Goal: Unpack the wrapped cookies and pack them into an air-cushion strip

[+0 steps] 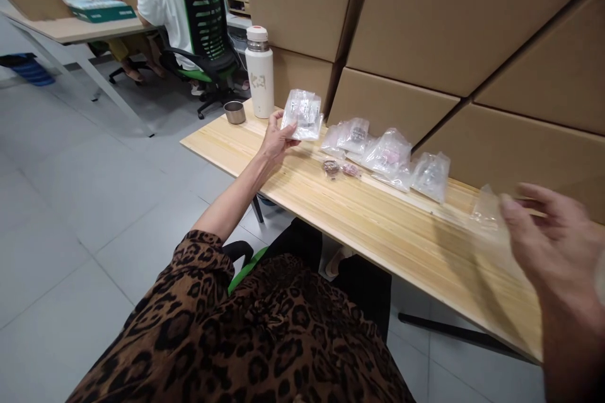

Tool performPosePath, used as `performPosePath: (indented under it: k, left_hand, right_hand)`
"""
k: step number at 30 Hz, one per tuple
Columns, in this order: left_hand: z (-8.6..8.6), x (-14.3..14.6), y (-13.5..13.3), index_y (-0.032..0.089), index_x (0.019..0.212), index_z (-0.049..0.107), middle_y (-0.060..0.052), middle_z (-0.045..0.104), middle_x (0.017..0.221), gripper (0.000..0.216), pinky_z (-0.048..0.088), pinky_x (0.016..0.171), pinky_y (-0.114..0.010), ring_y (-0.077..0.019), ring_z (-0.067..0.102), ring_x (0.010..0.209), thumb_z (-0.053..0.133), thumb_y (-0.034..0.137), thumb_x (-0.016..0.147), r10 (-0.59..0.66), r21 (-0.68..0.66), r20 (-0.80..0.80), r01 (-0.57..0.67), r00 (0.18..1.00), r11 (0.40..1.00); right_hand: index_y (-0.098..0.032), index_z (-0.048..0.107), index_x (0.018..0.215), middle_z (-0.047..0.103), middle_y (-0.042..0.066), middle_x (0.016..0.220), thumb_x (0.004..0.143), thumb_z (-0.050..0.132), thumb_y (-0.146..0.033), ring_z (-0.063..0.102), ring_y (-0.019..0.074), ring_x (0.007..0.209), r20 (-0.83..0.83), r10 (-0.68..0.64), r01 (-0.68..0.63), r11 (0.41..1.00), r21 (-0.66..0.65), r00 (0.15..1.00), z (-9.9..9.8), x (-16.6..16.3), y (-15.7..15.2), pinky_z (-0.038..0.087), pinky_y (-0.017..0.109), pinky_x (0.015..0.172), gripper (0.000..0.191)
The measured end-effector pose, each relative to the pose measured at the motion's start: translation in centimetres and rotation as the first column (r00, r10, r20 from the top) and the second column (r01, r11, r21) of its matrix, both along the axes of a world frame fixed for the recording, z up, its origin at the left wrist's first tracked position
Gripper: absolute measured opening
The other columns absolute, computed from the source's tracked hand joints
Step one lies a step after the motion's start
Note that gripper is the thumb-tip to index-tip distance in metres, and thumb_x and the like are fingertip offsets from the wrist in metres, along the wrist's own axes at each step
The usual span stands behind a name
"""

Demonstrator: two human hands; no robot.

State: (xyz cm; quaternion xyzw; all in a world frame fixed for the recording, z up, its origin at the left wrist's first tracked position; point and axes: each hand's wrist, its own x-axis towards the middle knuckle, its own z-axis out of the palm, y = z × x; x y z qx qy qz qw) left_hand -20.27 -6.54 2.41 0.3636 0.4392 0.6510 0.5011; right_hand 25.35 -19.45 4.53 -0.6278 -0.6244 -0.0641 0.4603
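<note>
My left hand (278,138) is closed on a few small clear plastic packets (302,114) with dark print, held above the table, thumb on the front. At the right end of the table is my right hand (553,233), a little blurred, with thumb and fingers apart. Just beside its thumb lie thin clear plastic bags (486,214); whether the hand touches them I cannot tell. Two small wrapped items, one dark brown (331,167) and one pinkish (350,169), rest near the middle of the table.
Filled clear bags (388,154) line the back of the wooden table (378,220), against stacked cardboard boxes (401,19). At the left end stand a white thermos (260,79) and a metal cup (235,113). Beyond, a person (163,6) sits on a chair (208,31) at another table.
</note>
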Motion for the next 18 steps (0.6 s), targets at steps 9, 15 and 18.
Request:
performPosePath:
  k: [9,15,18]
  left_hand:
    - [0.9,8.9,-8.2,0.019,0.107,0.071,0.0,0.08,0.096,0.025,0.055,0.12,-0.038,-0.0142,0.078,0.112,0.048,0.012,0.109,-0.252,-0.033,0.662,0.364,0.706,0.931]
    - [1.1,12.4,-8.8,0.016,0.134,0.071,-0.008,0.082,0.124,0.037,0.049,0.127,-0.046,-0.023,0.07,0.138,0.043,0.025,0.112,-0.194,-0.103,0.804,0.452,0.562,0.886]
    - [0.7,13.2,-8.6,0.013,0.142,0.067,-0.012,0.079,0.133,0.044,0.047,0.128,-0.051,-0.0275,0.068,0.141,0.04,0.028,0.11,-0.218,-0.101,0.83,0.523,0.514,0.846]
  right_hand:
    - [-0.029,0.07,0.125,0.072,0.01,0.12,0.084,0.076,-0.073,0.072,0.0226,0.093,-0.744,0.348,-0.674,0.716,-0.183,0.571,-0.7,-14.4,1.6,0.062,0.036,0.069,0.06]
    - [-0.03,0.061,0.142,0.059,0.014,0.152,0.094,0.059,-0.078,0.058,0.0354,0.141,-0.34,0.454,-0.524,0.839,-0.149,0.823,-1.6,-14.8,1.9,0.053,0.062,0.113,0.068]
    - [-0.026,0.07,0.134,0.057,0.014,0.158,0.097,0.054,-0.078,0.043,0.0405,0.156,0.056,0.454,-0.444,0.886,-0.131,0.889,-1.0,-13.8,1.8,0.032,0.069,0.128,0.065]
